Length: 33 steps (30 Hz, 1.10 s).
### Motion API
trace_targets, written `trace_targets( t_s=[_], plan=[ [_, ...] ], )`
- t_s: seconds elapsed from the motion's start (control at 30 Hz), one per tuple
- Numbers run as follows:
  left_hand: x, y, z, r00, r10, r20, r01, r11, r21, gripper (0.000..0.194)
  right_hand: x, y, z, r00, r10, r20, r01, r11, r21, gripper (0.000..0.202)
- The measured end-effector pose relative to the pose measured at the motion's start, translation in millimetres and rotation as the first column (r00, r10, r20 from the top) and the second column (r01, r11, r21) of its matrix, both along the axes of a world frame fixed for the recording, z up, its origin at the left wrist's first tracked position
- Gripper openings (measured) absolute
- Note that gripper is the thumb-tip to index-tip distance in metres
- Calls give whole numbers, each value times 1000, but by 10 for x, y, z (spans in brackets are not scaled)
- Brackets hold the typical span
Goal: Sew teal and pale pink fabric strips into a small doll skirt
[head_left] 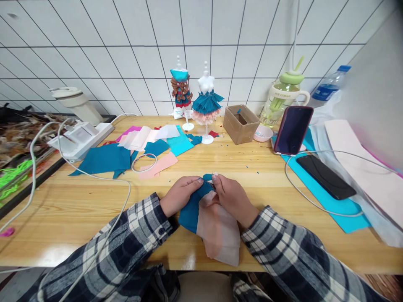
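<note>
Close to the table's front edge, my left hand (181, 193) and my right hand (234, 197) pinch the top of some thin, crinkled sheets between thumbs and fingers. One is a teal sheet (189, 214), hanging on the left. A pale pink sheet (217, 228) overlaps it and droops toward the edge. Whether they are crepe paper or cloth I cannot tell. Something small and dark shows between my fingertips, too little of it to name. Beyond my hands stands a small white mannequin (206, 84) in a teal and pink ruffled skirt (208, 102).
Behind are a second dressed mannequin (180, 88), a cardboard box (242, 124) and a pink dish (263, 133). Coloured scraps (103, 160) and a ring (144, 163) lie left. A propped phone (292, 130), a flat phone (325, 176) and a green-lidded jug (283, 98) are right. White cables (127, 193) cross the table.
</note>
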State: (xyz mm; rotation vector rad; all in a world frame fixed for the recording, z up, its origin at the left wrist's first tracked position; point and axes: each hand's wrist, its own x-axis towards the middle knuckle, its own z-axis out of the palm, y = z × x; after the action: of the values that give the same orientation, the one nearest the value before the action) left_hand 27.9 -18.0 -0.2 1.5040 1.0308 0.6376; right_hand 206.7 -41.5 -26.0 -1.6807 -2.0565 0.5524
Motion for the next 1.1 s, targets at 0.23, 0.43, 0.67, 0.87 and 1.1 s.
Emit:
trace_targets(
  t_s=[0.23, 0.43, 0.67, 0.87, 1.1],
  plan=[
    [11, 3, -5, 1000, -3, -11, 3, 1000, 4, 33, -27, 7, 11, 1000, -20, -21, 20, 1000, -17, 44],
    [30, 4, 8, 1000, 30, 8, -30, 999, -30, 33, -55, -2, 47, 999, -29, -29, 29, 1000, 4, 47],
    [31, 0, 1, 996, 63, 59, -61, 998, -35, 29, -47, -10, 73, 999, -39, -6, 39, 999, -15, 46],
    [26, -9, -21, 999, 35, -10, -35, 999, 12, 31, -55, -15, 51, 999, -18, 27, 18, 1000, -19, 43],
    [35, -15, -5, 993, -13, -118, 27, 993, 117, 32, -66, -19, 54, 999, -26, 36, 26, 1000, -14, 41]
  ],
)
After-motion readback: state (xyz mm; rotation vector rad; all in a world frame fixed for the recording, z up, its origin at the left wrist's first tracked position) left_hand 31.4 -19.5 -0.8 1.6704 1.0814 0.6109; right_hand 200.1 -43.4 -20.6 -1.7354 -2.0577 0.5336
